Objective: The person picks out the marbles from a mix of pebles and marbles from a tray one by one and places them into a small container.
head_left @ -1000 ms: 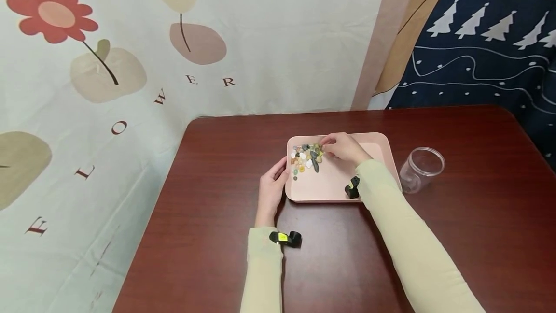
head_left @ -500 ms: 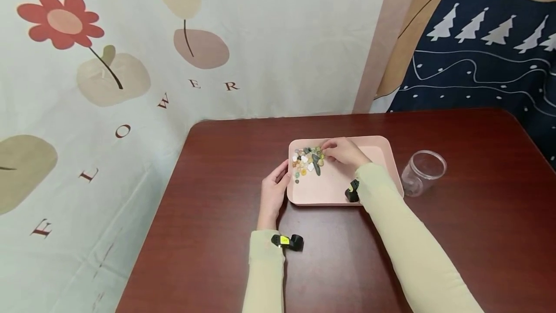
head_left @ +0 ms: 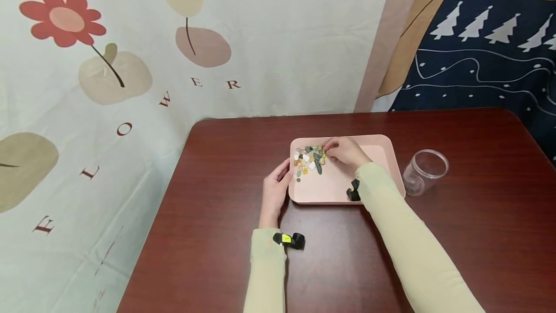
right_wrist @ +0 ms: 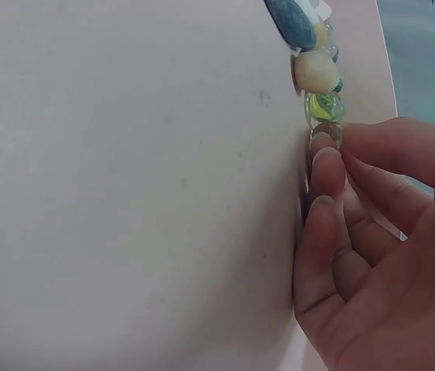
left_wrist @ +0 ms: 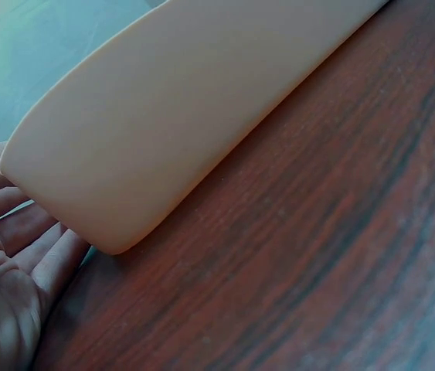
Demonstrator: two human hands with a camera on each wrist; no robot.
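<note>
My right hand (head_left: 345, 151) reaches over the pink tray (head_left: 339, 190), its fingertips at the right edge of a cluster of mixed stones and glass marbles (head_left: 306, 157). Seen from the right wrist, thumb and fingers pinch a small clear, brownish marble (right_wrist: 327, 133), partly hidden by the fingertips. A green-and-yellow glass marble (right_wrist: 327, 107), a cream round stone (right_wrist: 317, 72) and a dark blue-grey oval stone (right_wrist: 290, 23) lie in line beyond it. My left hand (head_left: 274, 188) rests against the tray's left side, fingers fairly straight along the outer wall (left_wrist: 109, 178).
A clear jar (head_left: 423, 173) without a lid stands just right of the tray. The reddish-brown table (head_left: 208, 216) extends around both, with a printed cloth (head_left: 295, 52) hanging behind its far edge.
Both hands stay in nearly the same places; the right fingers shift slightly at the edge of the stones. The whole head view has moved a little.
</note>
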